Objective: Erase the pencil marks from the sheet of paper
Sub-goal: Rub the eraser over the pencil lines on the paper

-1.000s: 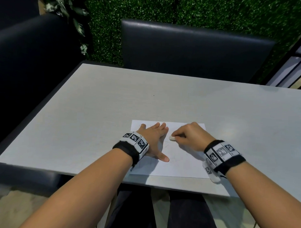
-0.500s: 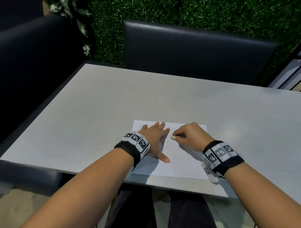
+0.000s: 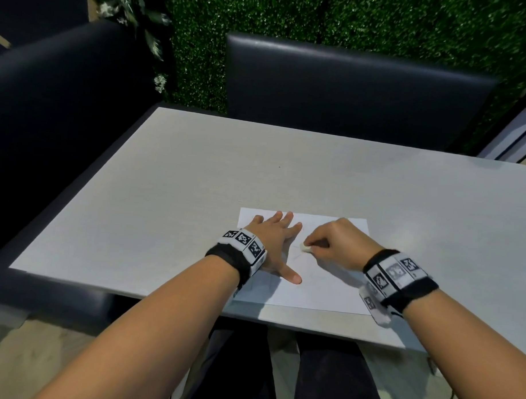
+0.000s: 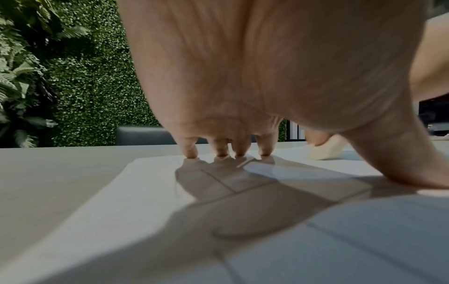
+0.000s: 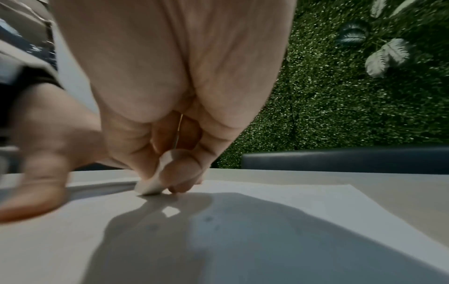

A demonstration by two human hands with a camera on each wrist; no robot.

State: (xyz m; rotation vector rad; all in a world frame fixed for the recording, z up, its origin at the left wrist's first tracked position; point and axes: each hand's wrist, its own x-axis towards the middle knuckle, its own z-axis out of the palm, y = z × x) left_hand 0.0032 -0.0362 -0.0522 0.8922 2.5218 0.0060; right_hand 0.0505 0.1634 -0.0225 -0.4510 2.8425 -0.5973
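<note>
A white sheet of paper [image 3: 321, 288] lies near the front edge of the grey table [image 3: 196, 182], with faint pencil lines [image 4: 233, 184] on it. My left hand [image 3: 279, 244] presses flat on the sheet's left half, fingers straight and thumb spread toward me. My right hand [image 3: 334, 246] pinches a small white eraser [image 3: 304, 248] between thumb and fingers, its lower end touching the paper just right of my left hand. In the right wrist view the eraser [image 5: 152, 184] sits tilted on the sheet [image 5: 291, 230]. It shows as a pale lump [image 4: 323, 151] in the left wrist view.
A dark padded chair back [image 3: 349, 83] stands across the table, another dark seat [image 3: 65, 103] at the left. A green hedge wall [image 3: 321, 19] with fern leaves is behind. The table's front edge [image 3: 311, 329] runs just below the sheet.
My right hand with the eraser has slid slightly toward me and to the right over the paper. My left hand stays pressed in the same place.
</note>
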